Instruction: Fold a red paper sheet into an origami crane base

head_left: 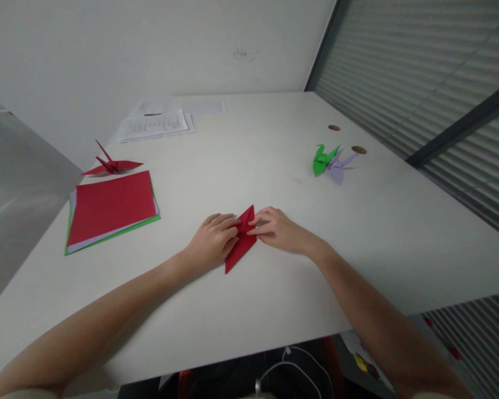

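A piece of red origami paper (243, 244), folded into a pointed, slanting shape, lies on the white table in front of me. From the left, my left hand (214, 239) presses down on it, fingers curled over its left side. At the right edge, my right hand (278, 228) has the paper between thumb and fingertips. Part of the paper is covered by my fingers.
Left of my hands lies a stack of coloured sheets (114, 205), red on top. Behind it stands a red paper crane (112, 165). Green (322, 159) and lilac (337, 167) cranes sit at right. Written papers (153, 125) lie at the back of the table (249, 144).
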